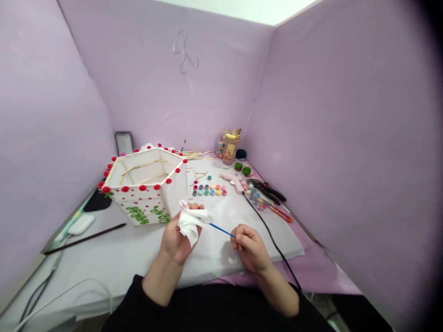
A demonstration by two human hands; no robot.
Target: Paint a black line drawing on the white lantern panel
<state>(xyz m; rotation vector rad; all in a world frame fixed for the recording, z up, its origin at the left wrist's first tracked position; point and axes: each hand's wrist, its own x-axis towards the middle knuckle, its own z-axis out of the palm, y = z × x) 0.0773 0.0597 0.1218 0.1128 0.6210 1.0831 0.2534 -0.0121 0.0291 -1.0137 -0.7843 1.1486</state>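
Here, left hand (173, 240) palm-up, gripping tissue (189, 227); right hand (252, 246) (fingers curled) pinching paintbrush (222, 229).

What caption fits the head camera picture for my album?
Left hand holding white tissue, right hand holding a blue-handled brush, near a decorated white box.

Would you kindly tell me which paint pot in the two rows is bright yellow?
The yellow paint pot is second from the right in the row nearer the left hand, between a blue pot and a reddish pot; no other there is bright yellow.
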